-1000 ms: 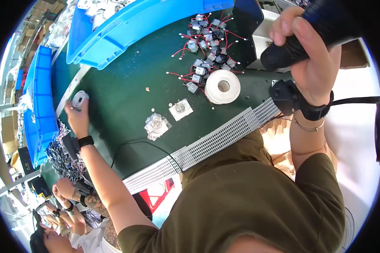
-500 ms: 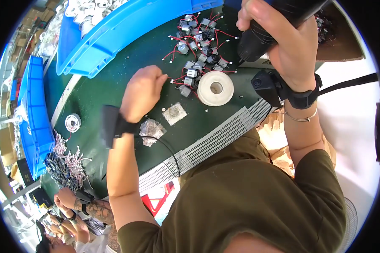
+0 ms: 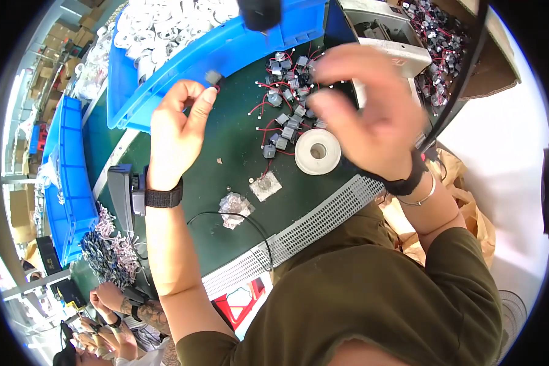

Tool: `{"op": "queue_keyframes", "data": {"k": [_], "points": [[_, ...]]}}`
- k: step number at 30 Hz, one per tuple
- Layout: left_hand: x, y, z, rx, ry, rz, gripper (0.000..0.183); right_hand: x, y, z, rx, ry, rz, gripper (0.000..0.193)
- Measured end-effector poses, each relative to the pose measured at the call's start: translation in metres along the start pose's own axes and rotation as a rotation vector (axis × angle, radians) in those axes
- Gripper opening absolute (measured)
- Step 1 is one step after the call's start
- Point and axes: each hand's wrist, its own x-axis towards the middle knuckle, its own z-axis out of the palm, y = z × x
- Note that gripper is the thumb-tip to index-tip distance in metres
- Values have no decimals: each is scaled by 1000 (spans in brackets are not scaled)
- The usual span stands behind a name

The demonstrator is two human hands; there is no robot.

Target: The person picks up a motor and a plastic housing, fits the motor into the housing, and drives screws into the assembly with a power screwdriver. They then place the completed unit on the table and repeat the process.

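- Now works above a green worktop (image 3: 165, 207).
- Has a big blue bin (image 3: 244, 49) of white fittings (image 3: 165, 36) at the far edge, plus another blue bin (image 3: 70, 177) at far left.
- Has a cardboard box (image 3: 494, 73) beside a mass of wired parts (image 3: 436, 67) at far right.
- Spreads the right hand (image 3: 384, 110), blurred, thumb and fingers well apart, by the motor heap (image 3: 290, 91).
- Brings thumb and forefinger of the left hand (image 3: 177, 131) together.
- Has a white ring (image 3: 317, 166) touching the heap, with crumpled foil (image 3: 235, 210) nearer.
- Pinches one small grey motor (image 3: 213, 77), blurred, in those left fingertips, before the big bin's wall.
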Motion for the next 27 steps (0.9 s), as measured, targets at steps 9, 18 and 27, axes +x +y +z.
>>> {"op": "queue_keyframes", "data": {"k": [9,18,27], "points": [[-18,55,18,-219,-4,-28,16,-11,-7,38,244,-446,522,30],[-57,52,36,-569,48,-102,22,-18,-10,29,988,-329,904,19],[-58,42,50,-492,244,-154,11,-27,-20,24,890,-285,928,24]]}}
